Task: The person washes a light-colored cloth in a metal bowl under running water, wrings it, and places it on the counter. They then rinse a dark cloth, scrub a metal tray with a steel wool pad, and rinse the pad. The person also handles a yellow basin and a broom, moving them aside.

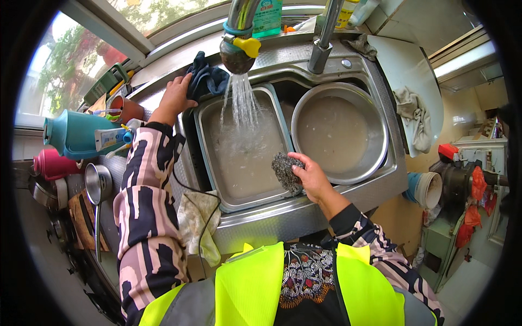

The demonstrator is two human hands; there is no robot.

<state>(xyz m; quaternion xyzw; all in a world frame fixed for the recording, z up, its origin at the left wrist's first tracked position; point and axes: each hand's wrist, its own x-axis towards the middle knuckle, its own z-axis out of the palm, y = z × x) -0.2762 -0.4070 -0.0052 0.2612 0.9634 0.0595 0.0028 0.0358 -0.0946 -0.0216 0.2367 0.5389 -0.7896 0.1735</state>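
In my right hand (312,177) is a grey steel-wool scourer (286,173), held over the front right corner of a rectangular metal basin (204,140) with a blue outer edge. Cloudy water fills much of that basin, and a spray from the tap (237,55) falls into it. My left hand (175,95) reaches to the back left of the sink, fingers spread, its fingertips at the edge of a crumpled dark blue cloth (207,79). To the right, a round steel basin (381,134) also holds cloudy water. Both basins sit in the stainless steel sink (281,220).
A stained cloth (200,224) hangs over the front edge, a thin black cable across it. On the left stand a turquoise pitcher (77,132), a brown cup (129,109) and a steel ladle (98,185). A second faucet (321,57) rises behind; a pale rag (414,118) lies right.
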